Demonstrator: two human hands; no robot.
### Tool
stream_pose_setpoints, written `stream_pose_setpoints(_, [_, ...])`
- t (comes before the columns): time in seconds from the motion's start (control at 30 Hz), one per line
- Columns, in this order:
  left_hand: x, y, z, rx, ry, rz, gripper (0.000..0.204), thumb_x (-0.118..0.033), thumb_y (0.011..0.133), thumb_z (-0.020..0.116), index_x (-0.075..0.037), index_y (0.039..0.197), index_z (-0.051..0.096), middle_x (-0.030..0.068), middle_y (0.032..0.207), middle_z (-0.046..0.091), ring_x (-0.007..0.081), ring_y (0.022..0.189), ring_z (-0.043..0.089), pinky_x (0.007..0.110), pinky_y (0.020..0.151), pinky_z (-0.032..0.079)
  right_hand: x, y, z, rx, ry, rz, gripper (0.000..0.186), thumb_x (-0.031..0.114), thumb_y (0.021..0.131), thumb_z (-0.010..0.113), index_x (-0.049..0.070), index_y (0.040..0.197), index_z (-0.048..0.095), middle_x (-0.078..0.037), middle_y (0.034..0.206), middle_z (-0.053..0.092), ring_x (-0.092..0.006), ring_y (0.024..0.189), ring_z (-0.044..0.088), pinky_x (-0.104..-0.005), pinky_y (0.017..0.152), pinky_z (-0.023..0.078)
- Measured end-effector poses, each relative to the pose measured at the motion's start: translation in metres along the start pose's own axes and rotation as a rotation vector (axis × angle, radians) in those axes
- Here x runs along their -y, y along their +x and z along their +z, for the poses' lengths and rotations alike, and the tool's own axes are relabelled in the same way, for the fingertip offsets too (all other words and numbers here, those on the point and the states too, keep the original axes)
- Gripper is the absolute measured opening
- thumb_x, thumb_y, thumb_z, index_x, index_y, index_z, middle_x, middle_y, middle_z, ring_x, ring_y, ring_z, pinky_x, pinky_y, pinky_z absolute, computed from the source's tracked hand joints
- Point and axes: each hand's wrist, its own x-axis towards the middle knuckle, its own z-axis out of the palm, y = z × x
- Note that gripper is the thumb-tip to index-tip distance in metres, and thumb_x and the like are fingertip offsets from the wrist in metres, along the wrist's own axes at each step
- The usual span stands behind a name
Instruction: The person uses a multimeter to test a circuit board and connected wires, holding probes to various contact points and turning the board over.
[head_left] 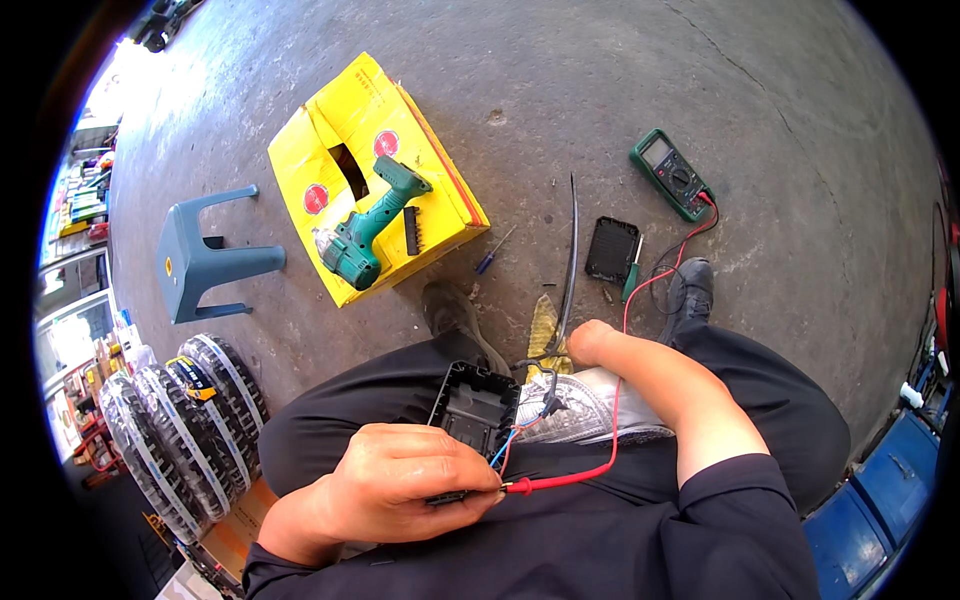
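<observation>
Drill (372, 227) lies on box (335, 115) — stool (185, 265) left, multimeter (672, 175) right.

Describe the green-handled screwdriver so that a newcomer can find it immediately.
From the big yellow box, look right to a flat black cover. The green-handled screwdriver lies along the cover's right edge; unlike the blue-handled screwdriver nearer the box, its handle is green.

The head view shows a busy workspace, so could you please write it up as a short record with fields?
Left hand: pinching at the tip of the red probe, beside thin wires
Right hand: at the black cable; its exact grip is hidden
By the left hand: open black case
Meter: green multimeter on the floor, red lead attached
On the yellow box: green power tool, small black part
Also on the floor: black cover, green-handled screwdriver, blue-handled screwdriver
Far left: blue stool, wrapped tyres
</observation>
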Motion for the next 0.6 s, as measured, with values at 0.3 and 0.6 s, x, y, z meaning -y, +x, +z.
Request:
stream_pose_setpoints(0.3, [0.0005,0.0011,0.0007,0.003,0.026,0.008,0.023,-0.001,0.073,0.088,-0.007,0.091,0.074,0.0057,0.082,0.073,0.0193,0.066,0.07,0.029,0.059,0.055,-0.0003,0.0043,0.0049,0.033,0.039,0.02,0.034,0.025,0.094,0.059,0.009,0.115,0.08,-0.013,0.125,0.075,-0.0297,0.117,0.072,-0.0438,0.096,0.057])
stream_pose_setpoints(0.6, [0.0009,0.0021,0.0018,-0.008,0.025,0.005,0.023,-0.002,0.073,0.089,-0.007,0.091,0.074,0.0057,0.082,0.074,0.0201,0.066,0.07,0.03,0.059,0.056,0.0037,0.0063,0.0016,0.063,0.013,0.018,0.034,0.025,0.093,0.062,0.009,0.117,0.08,-0.013,0.127,0.075,-0.0294,0.118,0.072,-0.0454,0.094,0.058])
